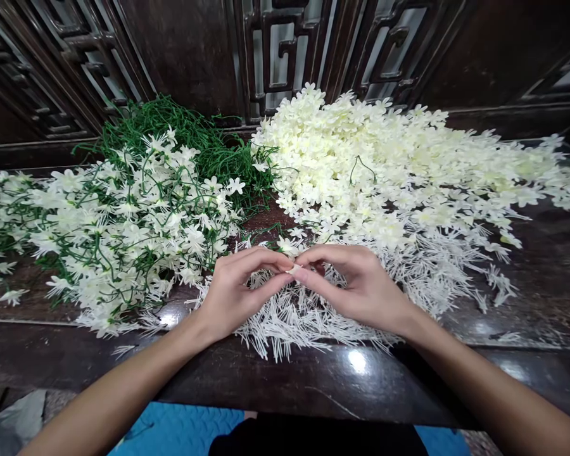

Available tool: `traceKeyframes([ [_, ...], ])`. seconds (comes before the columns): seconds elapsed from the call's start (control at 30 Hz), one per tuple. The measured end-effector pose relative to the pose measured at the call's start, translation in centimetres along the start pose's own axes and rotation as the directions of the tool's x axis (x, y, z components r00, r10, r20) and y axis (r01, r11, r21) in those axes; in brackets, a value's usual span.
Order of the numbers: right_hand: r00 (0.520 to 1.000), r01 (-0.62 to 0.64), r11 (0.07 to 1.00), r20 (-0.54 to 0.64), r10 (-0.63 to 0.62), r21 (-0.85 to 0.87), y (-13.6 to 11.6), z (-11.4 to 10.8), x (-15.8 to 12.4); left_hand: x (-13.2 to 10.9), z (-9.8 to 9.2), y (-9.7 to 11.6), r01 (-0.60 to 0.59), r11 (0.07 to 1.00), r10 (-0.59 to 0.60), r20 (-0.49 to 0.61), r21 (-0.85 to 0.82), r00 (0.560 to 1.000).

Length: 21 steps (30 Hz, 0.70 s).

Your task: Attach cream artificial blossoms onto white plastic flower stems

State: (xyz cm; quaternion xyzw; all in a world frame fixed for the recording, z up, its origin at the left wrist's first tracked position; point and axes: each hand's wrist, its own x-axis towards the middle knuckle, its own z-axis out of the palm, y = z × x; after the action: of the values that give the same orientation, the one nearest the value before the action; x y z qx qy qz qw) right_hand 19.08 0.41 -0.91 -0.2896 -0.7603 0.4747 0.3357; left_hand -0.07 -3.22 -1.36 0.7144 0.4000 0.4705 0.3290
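Fingertips of my left hand and my right hand meet in a pinch around a small white flower piece, mostly covered by the fingers. Under and around both hands spreads a heap of thin white stamen sprigs. Left of them lies a pile of white artificial flowers on green stems. Beyond my right hand is a large mound of stemless white blossoms with pale yellow centres.
A tangle of bare green stems lies at the back, against a dark carved wooden panel. All the piles rest on a dark glossy wooden surface. Below its front edge is a blue textured mat.
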Motion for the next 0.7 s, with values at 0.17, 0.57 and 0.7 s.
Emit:
traceKeyframes([
  [0.17,0.996,-0.088,0.996,-0.029,0.088,0.01,-0.2,-0.3,0.0,0.3,-0.4,0.5,0.147,0.961,-0.169,-0.074,-0.232,0.983],
  [0.57,0.983,-0.135,0.986,0.141,0.12,0.097,-0.4,-0.4,0.1,0.9,-1.5,0.7,0.421,0.65,-0.397,0.19,-0.633,0.898],
  [0.7,0.983,-0.111,0.988,0.16,0.093,0.106,-0.2,-0.4,-0.2,0.8,-1.5,0.6,0.397,0.74,-0.34,0.207,-0.543,0.917],
])
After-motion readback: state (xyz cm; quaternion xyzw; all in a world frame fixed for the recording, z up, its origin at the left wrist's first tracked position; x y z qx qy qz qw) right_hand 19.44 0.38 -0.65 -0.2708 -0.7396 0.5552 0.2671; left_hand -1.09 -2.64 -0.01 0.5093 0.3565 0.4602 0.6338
